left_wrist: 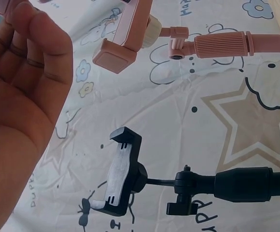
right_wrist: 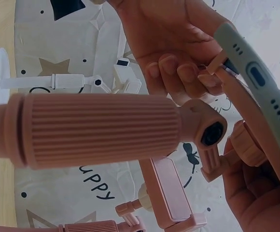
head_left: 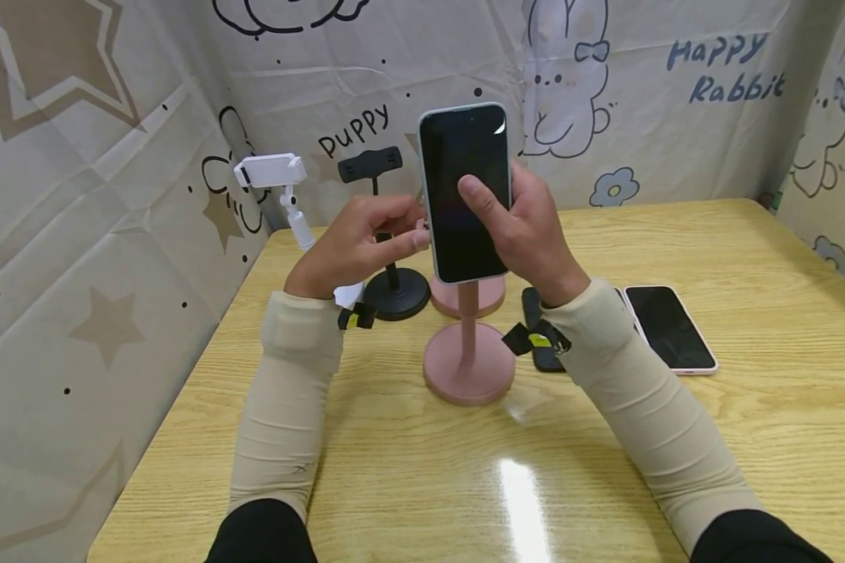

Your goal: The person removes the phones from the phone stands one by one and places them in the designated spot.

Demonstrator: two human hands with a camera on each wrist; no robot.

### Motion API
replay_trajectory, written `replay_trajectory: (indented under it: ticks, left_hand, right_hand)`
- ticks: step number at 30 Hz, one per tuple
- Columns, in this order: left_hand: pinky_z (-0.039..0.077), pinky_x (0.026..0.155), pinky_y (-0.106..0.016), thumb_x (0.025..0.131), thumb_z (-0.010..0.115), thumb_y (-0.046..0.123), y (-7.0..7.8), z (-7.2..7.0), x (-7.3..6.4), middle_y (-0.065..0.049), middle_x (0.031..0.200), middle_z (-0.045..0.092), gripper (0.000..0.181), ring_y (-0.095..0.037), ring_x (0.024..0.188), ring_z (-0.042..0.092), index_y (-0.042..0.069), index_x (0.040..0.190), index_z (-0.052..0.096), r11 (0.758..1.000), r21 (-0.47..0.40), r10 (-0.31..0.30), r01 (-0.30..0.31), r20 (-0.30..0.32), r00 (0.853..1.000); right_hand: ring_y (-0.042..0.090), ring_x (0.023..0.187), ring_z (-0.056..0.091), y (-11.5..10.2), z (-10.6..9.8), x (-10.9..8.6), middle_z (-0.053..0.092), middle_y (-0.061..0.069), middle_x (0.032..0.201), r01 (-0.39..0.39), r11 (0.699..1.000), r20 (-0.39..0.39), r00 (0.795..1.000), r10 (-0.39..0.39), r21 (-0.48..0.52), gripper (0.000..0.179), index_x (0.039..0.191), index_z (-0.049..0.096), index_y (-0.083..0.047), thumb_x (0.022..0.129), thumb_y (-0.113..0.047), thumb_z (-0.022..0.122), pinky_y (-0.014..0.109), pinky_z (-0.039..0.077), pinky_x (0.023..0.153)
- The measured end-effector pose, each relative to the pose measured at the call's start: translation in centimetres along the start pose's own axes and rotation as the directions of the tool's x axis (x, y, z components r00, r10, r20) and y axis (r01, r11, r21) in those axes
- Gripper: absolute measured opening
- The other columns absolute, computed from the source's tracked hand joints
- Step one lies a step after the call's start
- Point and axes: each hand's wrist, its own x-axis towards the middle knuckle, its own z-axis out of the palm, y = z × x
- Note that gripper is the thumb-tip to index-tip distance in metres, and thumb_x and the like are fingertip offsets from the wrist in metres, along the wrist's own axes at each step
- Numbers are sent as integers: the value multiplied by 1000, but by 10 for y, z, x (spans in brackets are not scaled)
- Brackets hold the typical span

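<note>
A phone (head_left: pixel 454 148) in a pale blue-green case stands upright in the clamp of the nearer pink phone stand (head_left: pixel 468 375), its dark screen facing me. My right hand (head_left: pixel 531 227) grips phone and clamp together, thumb across the screen, fingers behind around the clamp's back. On the other side, my left hand (head_left: pixel 362 242) pinches the clamp's side arm (right_wrist: pixel 218 62) between thumb and fingers, right at the phone's left edge. The stand's ribbed pole (right_wrist: pixel 101 128) shows close up in the right wrist view, below the phone.
Behind stand a white phone stand (head_left: pixel 271 170), a black phone stand (head_left: pixel 397 297) and a second pink stand (head_left: pixel 489 301), partly hidden. On the table to the right lie a pink-edged phone (head_left: pixel 672 324) and a dark phone (head_left: pixel 547 360) partly under my right wrist. Printed cloth walls enclose the table.
</note>
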Motion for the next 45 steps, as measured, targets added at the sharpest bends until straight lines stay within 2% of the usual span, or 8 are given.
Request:
replay_trajectory:
  ticks: [8,15,17,28,37,41,43,45]
  left_hand:
    - [40,62,-28,91,58,7,-3,0,0,-7,69,51,10,-17,66,49,-2,89,61,1000,-19,3,-3,0,1000]
    - [39,63,-29,92,63,20,-28,2,2,-2,71,51,14,-15,69,49,6,95,65,999,35,8,-8,-3,1000]
    - [40,63,-29,92,63,21,-31,3,3,0,72,51,13,-13,69,49,9,95,65,999,51,5,-5,-2,1000]
    - [36,57,-31,92,63,22,-31,5,2,1,70,48,11,-13,65,46,12,87,61,997,77,22,-21,-16,1000]
    - [37,61,-31,91,62,14,-25,6,4,-2,69,48,7,-15,65,46,9,86,60,998,49,31,-31,-4,999]
    - [36,62,-31,90,60,15,-25,5,4,-3,68,46,10,-15,66,46,9,82,58,998,59,33,-32,-8,999]
    - [36,63,-30,90,61,17,-30,5,3,-2,69,47,10,-14,66,46,10,83,58,997,61,36,-36,-8,999]
    - [37,63,-30,90,61,16,-30,5,2,-2,69,47,10,-14,67,47,10,84,58,998,57,30,-30,-7,1000]
  right_hand:
    - [25,85,69,0,-1,-2,63,15,107,14,997,21,1000,-15,71,30,125,52,2,100,-15,52,35,57,73]
    - [26,84,68,1,-1,-3,62,15,105,19,994,22,1000,-21,108,33,125,51,1,100,-20,53,35,57,73]
    - [26,84,67,1,-1,-3,62,15,105,15,993,21,1000,-17,113,32,125,51,1,100,-19,53,35,57,73]
    - [26,74,65,1,-2,-2,62,16,96,5,990,46,999,-12,142,31,120,54,1,99,-22,54,33,57,66]
    - [29,91,65,-9,-11,-3,63,17,106,-161,974,82,985,149,160,28,121,57,-1,98,-17,56,36,56,80]
    - [26,78,57,-15,-24,-2,60,15,93,-164,978,126,981,148,125,22,113,62,-1,99,-16,55,26,50,69]
    - [26,73,51,-17,-32,-2,56,14,88,-147,983,164,978,128,107,20,110,63,1,99,-14,54,28,45,63]
    - [27,75,49,-20,-38,-2,54,15,88,-131,989,201,973,114,74,20,111,62,2,100,-12,52,31,42,64]
